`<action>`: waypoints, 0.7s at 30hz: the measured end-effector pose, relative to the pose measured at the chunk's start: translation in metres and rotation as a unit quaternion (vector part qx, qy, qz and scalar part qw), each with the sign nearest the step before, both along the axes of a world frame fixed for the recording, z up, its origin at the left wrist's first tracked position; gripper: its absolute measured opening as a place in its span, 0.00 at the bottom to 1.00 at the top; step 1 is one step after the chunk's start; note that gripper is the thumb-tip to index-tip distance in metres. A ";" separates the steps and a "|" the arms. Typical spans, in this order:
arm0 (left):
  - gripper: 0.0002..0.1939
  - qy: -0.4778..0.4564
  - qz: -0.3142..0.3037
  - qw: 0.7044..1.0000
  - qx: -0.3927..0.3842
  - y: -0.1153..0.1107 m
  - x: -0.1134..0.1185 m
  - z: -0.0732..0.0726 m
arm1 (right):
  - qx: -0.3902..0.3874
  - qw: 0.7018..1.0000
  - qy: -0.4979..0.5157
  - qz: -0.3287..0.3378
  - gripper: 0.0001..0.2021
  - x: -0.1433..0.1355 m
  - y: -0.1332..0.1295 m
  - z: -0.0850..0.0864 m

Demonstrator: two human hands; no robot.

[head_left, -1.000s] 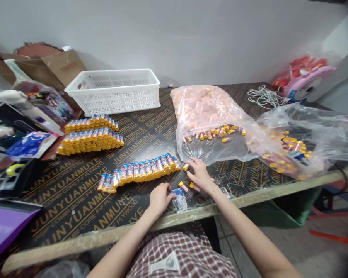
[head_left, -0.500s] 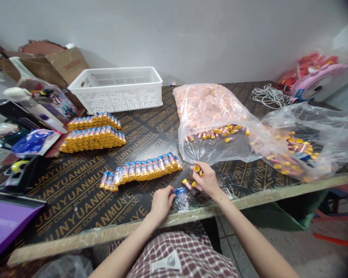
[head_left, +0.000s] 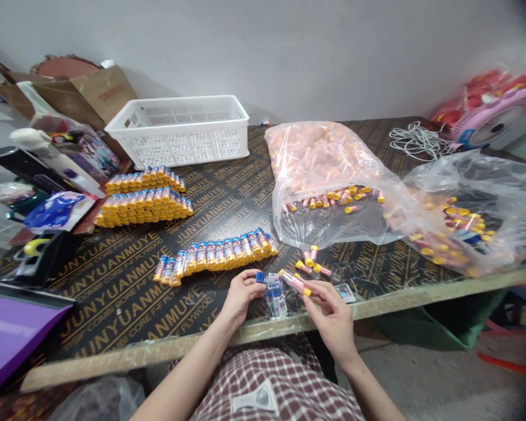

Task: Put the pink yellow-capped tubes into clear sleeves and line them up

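My right hand [head_left: 331, 316] pinches one end of a small tube [head_left: 294, 282] with yellow ends and a pinkish label, holding it slanted above the table's front edge. In my left hand [head_left: 241, 297], thumb and fingers close on a small blue cap-like piece [head_left: 260, 277]. Between the hands lie several small clear pieces with blue tops [head_left: 276, 303]. Just beyond the right hand are several loose yellow-ended tubes [head_left: 312, 263]. Behind the left hand stands a packed row of blue-topped, yellow-bottomed tubes [head_left: 223, 251].
More finished-looking tubes [head_left: 144, 202] are stacked at the left, before a white plastic basket [head_left: 184, 140]. A clear bag of tubes [head_left: 324, 158] lies at centre-right, another open bag [head_left: 469, 228] right of it. A tape dispenser [head_left: 39, 257], white cord [head_left: 416, 140] and pink fan [head_left: 491, 120] stand around.
My right hand has drawn back towards me from near the bag, now with a single tube in it. My left hand has lifted slightly with the blue piece. The view has shifted a little.
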State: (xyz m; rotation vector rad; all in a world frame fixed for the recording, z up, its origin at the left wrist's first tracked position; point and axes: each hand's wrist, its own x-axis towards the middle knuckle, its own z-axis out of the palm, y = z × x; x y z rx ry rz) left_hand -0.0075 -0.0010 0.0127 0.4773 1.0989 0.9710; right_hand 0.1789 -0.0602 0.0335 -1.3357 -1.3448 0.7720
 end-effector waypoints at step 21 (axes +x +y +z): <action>0.20 0.069 0.091 0.993 0.000 0.004 -0.005 -0.004 | 0.050 0.993 -0.104 0.026 0.15 -0.018 -0.003 0.005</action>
